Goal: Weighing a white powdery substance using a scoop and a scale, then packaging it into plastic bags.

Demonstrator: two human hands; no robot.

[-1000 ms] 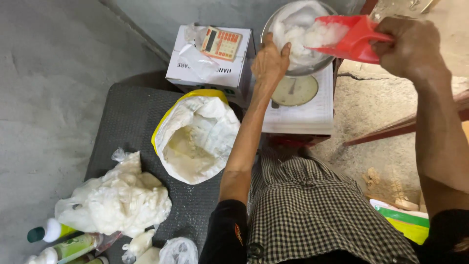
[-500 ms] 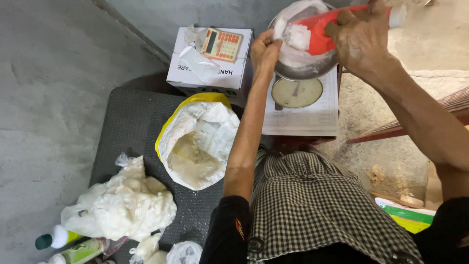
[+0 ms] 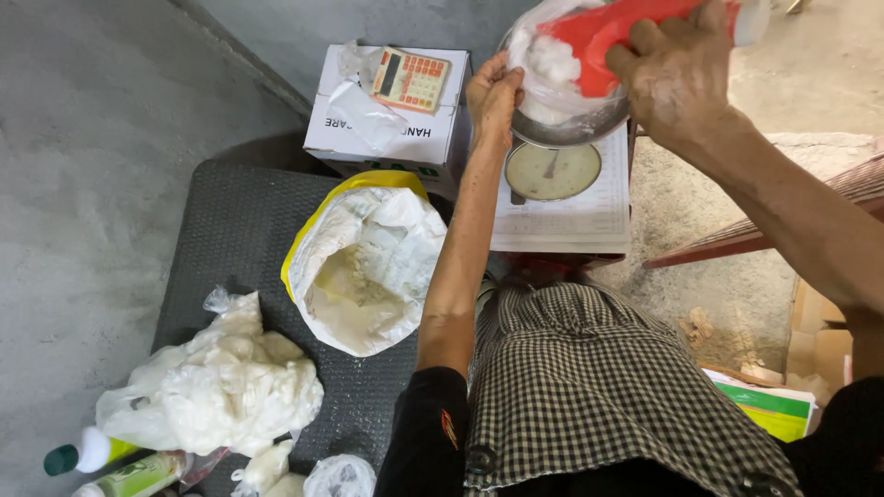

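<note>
From the head camera, the red scoop (image 3: 603,37) is cut off at the top edge, gripped closed by the right hand (image 3: 681,78) and tilted over the clear bag (image 3: 543,78) of white powder in the metal scale bowl (image 3: 575,129). The left hand (image 3: 493,92) pinches the bag's rim; its fingertips are partly hidden.

the red plastic scoop (image 3: 608,37) is tilted mouth-down over the metal weighing pan (image 3: 575,129), held by its handle end at the pan's right rim. a clear plastic bag (image 3: 543,69) lines the pan, its mouth pinched open at the pan's left rim, with lumpy white powder inside under the scoop's lip.
</note>
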